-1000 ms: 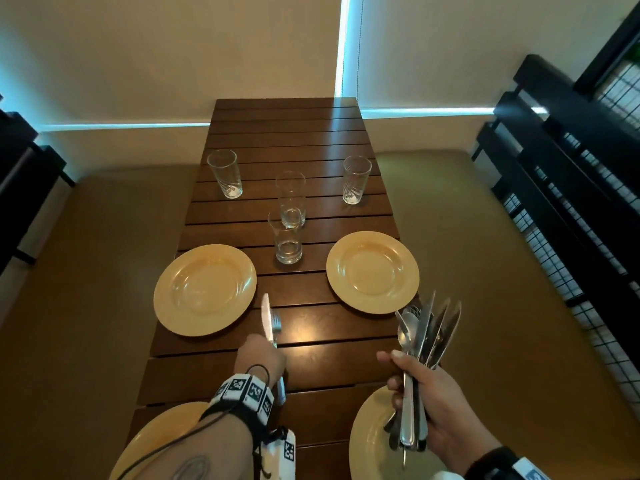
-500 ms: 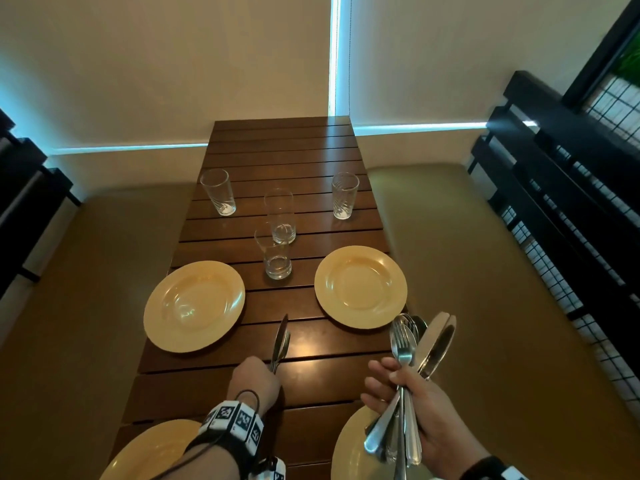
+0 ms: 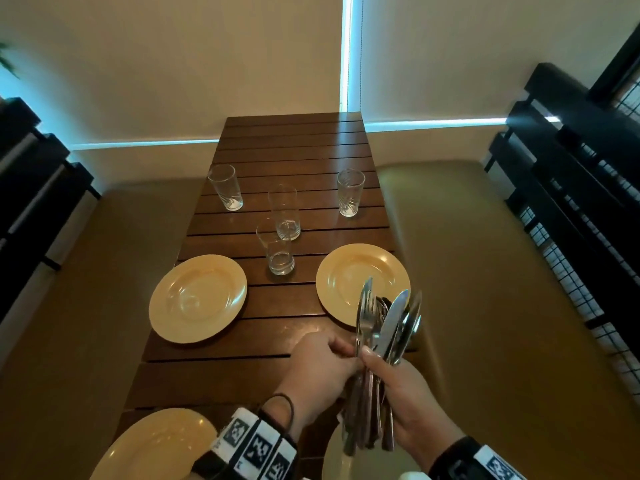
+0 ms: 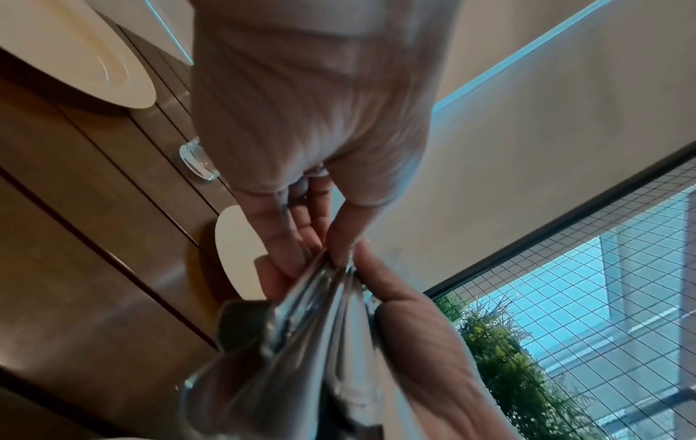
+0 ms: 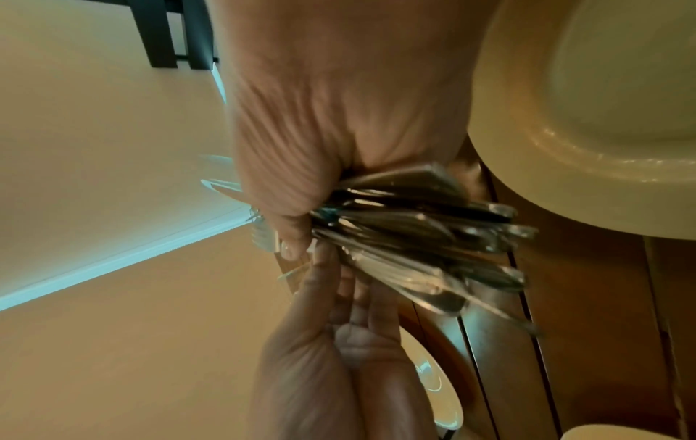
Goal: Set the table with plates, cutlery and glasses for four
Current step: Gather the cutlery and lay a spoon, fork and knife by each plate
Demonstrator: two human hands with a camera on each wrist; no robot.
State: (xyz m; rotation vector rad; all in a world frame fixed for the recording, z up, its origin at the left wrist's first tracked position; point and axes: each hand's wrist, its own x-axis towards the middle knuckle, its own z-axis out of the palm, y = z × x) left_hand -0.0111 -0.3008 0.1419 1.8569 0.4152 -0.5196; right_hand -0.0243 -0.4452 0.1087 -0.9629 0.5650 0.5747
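Note:
My right hand [image 3: 382,374] grips a bundle of cutlery [image 3: 384,323] by its handles, with knives, forks and spoons fanning upward over the table's right edge. My left hand [image 3: 348,353] has come against the bundle, and its thumb and fingers [image 4: 339,238] pinch pieces there. The right wrist view shows the handles [image 5: 421,226] packed in my right fist. Two yellow plates lie mid-table, one left [image 3: 197,297] and one right [image 3: 346,271]. Two more plates sit near me, left [image 3: 156,445] and right [image 3: 341,462]. Several empty glasses [image 3: 285,213] stand beyond the plates.
The dark slatted wooden table [image 3: 242,382] runs away from me to a cream wall. Olive padded benches [image 3: 485,271] flank it on both sides, with black slatted backs [image 3: 571,168]. A wire mesh panel [image 3: 588,271] is at the right.
My left hand, which held a knife and fork over the table's middle, has moved right to meet the bundle. The right hand has shifted the bundle slightly left, toward it.

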